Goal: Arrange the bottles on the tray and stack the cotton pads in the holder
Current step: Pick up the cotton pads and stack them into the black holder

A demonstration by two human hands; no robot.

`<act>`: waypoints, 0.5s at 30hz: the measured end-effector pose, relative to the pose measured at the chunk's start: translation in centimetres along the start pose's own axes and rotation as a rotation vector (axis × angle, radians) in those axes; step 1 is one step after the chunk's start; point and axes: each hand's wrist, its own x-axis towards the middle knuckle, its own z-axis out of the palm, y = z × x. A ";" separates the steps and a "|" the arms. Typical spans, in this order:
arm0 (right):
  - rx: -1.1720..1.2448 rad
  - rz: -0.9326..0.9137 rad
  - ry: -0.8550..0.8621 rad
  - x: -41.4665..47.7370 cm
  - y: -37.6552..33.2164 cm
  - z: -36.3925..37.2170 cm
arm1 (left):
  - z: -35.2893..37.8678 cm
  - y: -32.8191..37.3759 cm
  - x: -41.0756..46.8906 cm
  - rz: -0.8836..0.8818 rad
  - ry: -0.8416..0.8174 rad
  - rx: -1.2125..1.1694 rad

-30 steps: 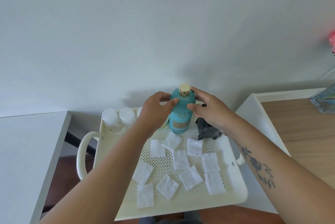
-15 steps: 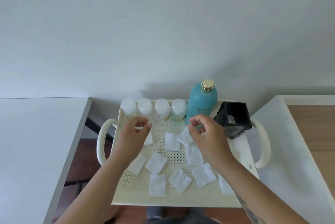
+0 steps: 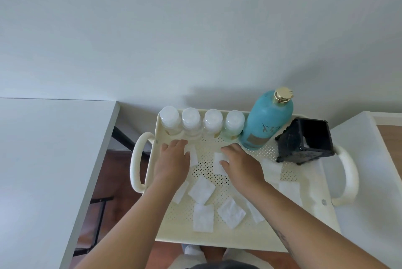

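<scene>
- Cotton pads lay scattered on the cream tray.
- Left hand and right hand each rested flat, fingers spread, on one pad.
- Four small bottles, a teal bottle and the black holder lined the far edge.

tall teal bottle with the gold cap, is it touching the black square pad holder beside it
Apart. The head view shows a strip of cream perforated tray between the tall teal bottle and the black square holder.
</scene>
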 end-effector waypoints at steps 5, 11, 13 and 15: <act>-0.096 0.024 -0.051 1.0 -0.5 0.2 | 0.4 -0.4 1.4 -0.003 -0.037 0.101; -0.117 0.062 -0.098 1.6 -0.8 0.1 | 0.7 -0.4 2.3 -0.006 -0.064 0.066; -0.116 0.058 -0.098 1.7 -1.0 0.2 | 0.7 -0.4 2.5 -0.010 -0.082 0.033; -0.095 0.050 -0.086 1.7 -1.1 0.1 | 0.7 -0.5 2.6 -0.010 -0.090 0.020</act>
